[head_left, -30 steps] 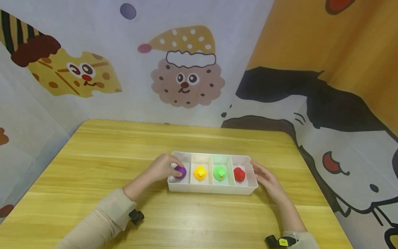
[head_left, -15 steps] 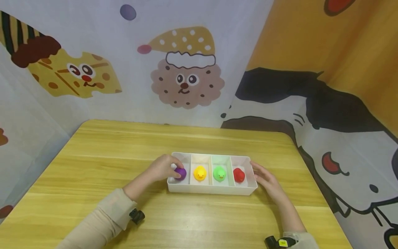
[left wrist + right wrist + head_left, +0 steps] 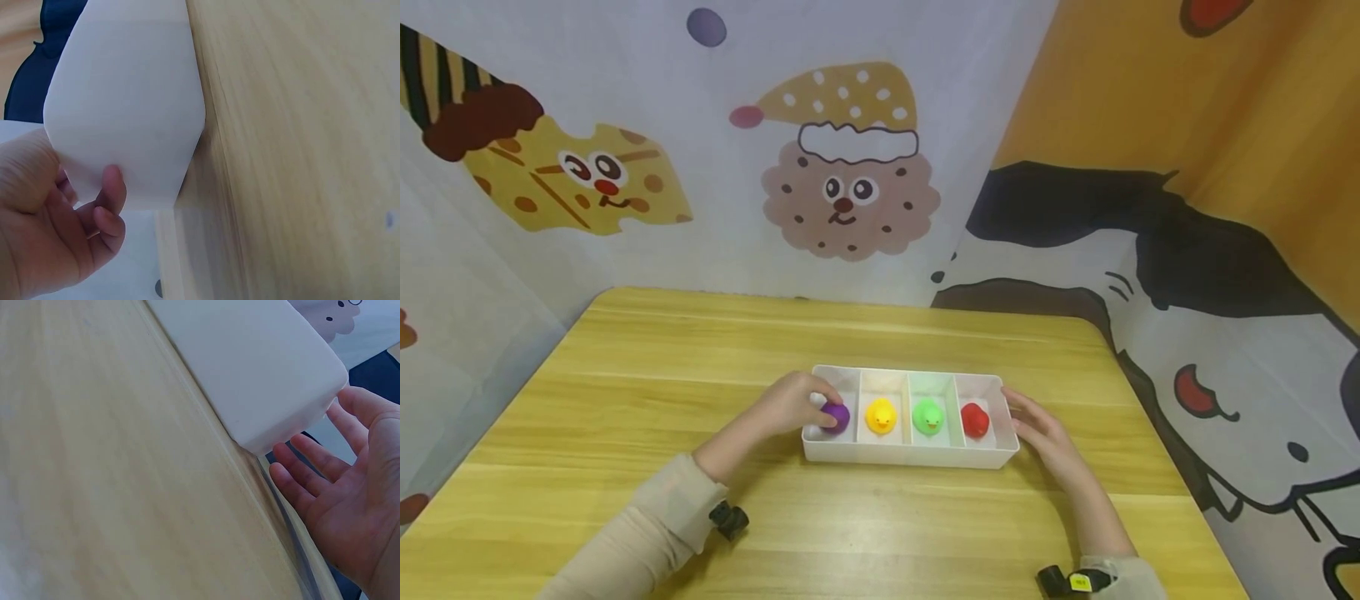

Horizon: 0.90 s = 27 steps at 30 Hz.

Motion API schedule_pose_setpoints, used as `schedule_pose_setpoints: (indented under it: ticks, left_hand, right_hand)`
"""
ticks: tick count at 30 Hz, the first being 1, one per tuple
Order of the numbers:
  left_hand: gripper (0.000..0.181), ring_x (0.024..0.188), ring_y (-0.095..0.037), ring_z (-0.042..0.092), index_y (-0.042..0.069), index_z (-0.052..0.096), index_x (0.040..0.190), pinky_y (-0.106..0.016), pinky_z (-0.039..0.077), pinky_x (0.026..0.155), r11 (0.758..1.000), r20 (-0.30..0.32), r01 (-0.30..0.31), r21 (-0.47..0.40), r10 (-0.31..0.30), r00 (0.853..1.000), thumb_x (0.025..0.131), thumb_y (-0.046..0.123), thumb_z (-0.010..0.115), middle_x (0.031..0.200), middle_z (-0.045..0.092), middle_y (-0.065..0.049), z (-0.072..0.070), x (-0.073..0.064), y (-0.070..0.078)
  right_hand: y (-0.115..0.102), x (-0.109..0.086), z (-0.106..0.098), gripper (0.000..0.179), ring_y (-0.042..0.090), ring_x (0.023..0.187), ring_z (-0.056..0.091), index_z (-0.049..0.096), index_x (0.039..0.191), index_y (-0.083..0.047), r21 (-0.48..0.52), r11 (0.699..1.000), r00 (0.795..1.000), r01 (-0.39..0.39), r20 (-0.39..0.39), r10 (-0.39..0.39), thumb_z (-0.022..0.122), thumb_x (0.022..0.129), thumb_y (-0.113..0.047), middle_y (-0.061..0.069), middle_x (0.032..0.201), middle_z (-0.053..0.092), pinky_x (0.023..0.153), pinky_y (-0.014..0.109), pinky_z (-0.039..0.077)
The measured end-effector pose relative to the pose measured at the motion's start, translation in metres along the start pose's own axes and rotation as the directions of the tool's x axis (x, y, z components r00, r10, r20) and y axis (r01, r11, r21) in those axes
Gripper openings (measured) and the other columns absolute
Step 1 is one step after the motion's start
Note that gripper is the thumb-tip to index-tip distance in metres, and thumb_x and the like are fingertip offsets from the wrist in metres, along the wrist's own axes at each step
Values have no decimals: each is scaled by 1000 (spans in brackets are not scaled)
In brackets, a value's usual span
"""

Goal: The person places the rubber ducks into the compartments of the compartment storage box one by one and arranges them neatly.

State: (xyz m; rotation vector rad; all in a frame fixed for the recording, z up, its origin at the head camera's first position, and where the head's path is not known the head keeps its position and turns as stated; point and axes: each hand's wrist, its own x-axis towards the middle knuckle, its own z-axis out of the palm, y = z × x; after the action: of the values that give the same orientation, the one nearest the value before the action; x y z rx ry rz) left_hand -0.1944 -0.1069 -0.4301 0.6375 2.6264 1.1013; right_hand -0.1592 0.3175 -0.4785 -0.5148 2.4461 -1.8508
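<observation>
A white box point(image 3: 910, 455) with several compartments in a row stands on the wooden table. My left hand point(image 3: 793, 406) reaches over its left end, and thumb and forefinger hold a round purple toy point(image 3: 837, 418) in the leftmost compartment. The left wrist view shows the other fingers outside, by the box's end wall point(image 3: 125, 94); the toy is hidden there. My right hand point(image 3: 1051, 440) rests its fingertips against the box's right end, fingers loosely spread, as the right wrist view confirms. A yellow duck point(image 3: 882, 416), a green duck point(image 3: 928, 417) and a red toy point(image 3: 975, 421) each sit in their own compartment.
The wooden table point(image 3: 880, 533) extends around the box on all sides. Behind it and at both sides hangs a cloth point(image 3: 715, 275) printed with cartoon figures. A small black camera point(image 3: 728, 521) is strapped to the left wrist, another black camera point(image 3: 1054, 581) to the right.
</observation>
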Motion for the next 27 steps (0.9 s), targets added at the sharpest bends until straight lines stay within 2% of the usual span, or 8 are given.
schedule_pose_setpoints:
  ticks: [9, 12, 15, 17, 22, 27]
  left_hand:
    - [26, 101, -24, 61, 7, 74, 99, -44, 46, 90, 995, -64, -93, -20, 92, 994, 75, 12, 82, 103, 70, -3, -6, -7, -2]
    - [28, 80, -21, 62, 5, 73, 101, -39, 51, 77, 994, -78, -109, -28, 106, 991, 75, 12, 82, 104, 70, -4, -10, -9, 0]
    - [30, 58, -15, 52, 5, 72, 104, -30, 48, 58, 993, -70, -110, -54, 106, 992, 76, 12, 81, 107, 69, -4, -15, -12, 3]
    - [31, 51, -12, 46, 5, 72, 107, -27, 44, 49, 991, -58, -112, -75, 108, 993, 78, 12, 80, 109, 68, -5, -18, -15, 5]
    - [32, 49, -11, 46, 8, 70, 111, -26, 43, 44, 987, -49, -129, -98, 125, 991, 80, 9, 78, 111, 67, -9, -26, -23, 7]
    - [32, 62, -12, 55, 10, 69, 113, -28, 49, 52, 987, -71, -149, -68, 144, 987, 82, 8, 75, 116, 65, -8, -36, -34, 6]
  right_hand:
    - [1, 2, 0, 46, 6, 114, 52, 37, 142, 5, -3, 1000, 1000, -5, 7, 5, 49, 99, -5, 29, 142, 37, 92, 18, 40]
    - [1, 3, 0, 46, 6, 114, 52, 37, 142, 4, -3, 1000, 1000, -8, 9, 8, 49, 99, -4, 29, 143, 36, 92, 18, 40]
    - [1, 3, -1, 46, 6, 114, 52, 37, 142, 4, -5, 1000, 1000, -12, 9, 12, 49, 99, -5, 30, 143, 36, 92, 18, 40]
    - [0, 3, -1, 46, 5, 114, 52, 38, 142, 4, -14, 1000, 1000, -16, 8, 16, 50, 99, -6, 30, 143, 36, 92, 18, 40]
    - [-1, 2, -3, 46, 4, 111, 53, 40, 141, 3, -44, 999, 1000, -31, -5, 31, 52, 99, -8, 30, 140, 40, 91, 18, 42]
    - [-6, 0, -5, 46, 10, 110, 55, 43, 140, 2, -65, 997, 999, -36, -9, 36, 55, 97, -9, 28, 136, 45, 89, 20, 44]
